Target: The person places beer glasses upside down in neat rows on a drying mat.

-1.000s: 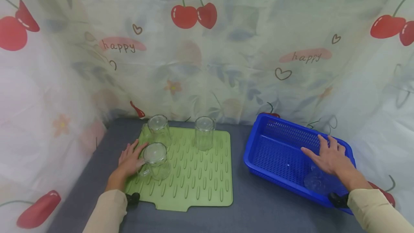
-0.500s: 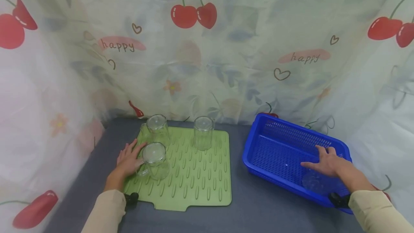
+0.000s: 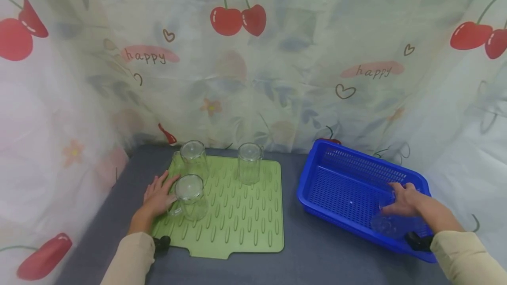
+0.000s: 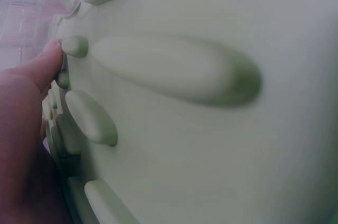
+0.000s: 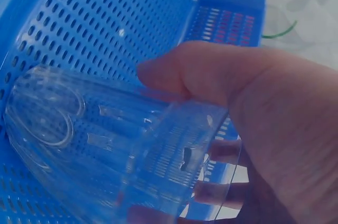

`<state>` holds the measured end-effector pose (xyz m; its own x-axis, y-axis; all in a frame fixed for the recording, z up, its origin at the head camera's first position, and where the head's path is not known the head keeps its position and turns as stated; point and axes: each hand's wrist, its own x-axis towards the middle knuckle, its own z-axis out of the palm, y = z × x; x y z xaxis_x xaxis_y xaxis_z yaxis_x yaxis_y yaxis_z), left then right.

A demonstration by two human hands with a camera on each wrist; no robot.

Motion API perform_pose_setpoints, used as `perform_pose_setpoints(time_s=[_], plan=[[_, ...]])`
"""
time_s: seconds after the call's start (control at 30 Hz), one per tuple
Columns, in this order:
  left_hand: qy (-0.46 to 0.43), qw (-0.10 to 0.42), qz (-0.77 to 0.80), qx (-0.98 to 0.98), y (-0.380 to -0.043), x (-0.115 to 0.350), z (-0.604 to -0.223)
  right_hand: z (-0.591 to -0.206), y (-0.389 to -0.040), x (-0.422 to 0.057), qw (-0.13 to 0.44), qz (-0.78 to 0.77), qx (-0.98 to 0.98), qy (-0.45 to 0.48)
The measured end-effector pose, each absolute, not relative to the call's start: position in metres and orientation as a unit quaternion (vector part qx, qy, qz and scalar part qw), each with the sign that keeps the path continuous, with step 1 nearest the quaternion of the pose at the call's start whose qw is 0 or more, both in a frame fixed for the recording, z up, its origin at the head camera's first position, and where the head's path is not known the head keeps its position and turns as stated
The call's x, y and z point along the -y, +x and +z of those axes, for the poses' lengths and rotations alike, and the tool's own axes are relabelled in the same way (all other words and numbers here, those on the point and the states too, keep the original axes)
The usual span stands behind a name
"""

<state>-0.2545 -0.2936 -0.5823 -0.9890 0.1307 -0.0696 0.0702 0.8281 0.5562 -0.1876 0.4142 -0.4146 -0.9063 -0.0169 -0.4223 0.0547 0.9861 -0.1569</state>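
My right hand (image 3: 405, 201) reaches into the blue perforated basket (image 3: 341, 228) and grips a clear glass mug (image 5: 79, 123). In the right wrist view the mug lies on its side, thumb on its near wall, fingers on the far side. My left hand (image 3: 158, 195) rests on the left edge of the green ribbed mat (image 3: 245, 228), fingers extended. Its thumb is close beside the handle of the front glass mug (image 3: 192, 201); whether they touch I cannot tell. Two more glass mugs, one back left (image 3: 194, 162) and one back right (image 3: 249, 166), stand on the mat, apparently bottoms up.
A dark grey tabletop (image 3: 291, 250) carries the mat on the left and the basket on the right. A printed curtain (image 3: 277, 78) with cherries closes off the back and both sides. Black straps with small devices sit on both wrists.
My right hand has lowered into the basket, and its thumb and fingers have closed on the glass mug there. The left hand and the mugs on the mat stay put.
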Motion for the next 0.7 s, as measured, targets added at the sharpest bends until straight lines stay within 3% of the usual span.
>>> perform_pose_setpoints(time_s=[0.33,0.7], plan=[[0.055,0.052,0.292,-0.954,-0.251,0.291,-0.576,-0.413,-0.192,-0.409,0.126,-0.098,-0.987,-0.028],[0.047,0.055,0.286,-0.956,-0.252,0.293,-0.58,-0.405,-0.201,-0.392,0.069,-0.11,-0.991,-0.03]])
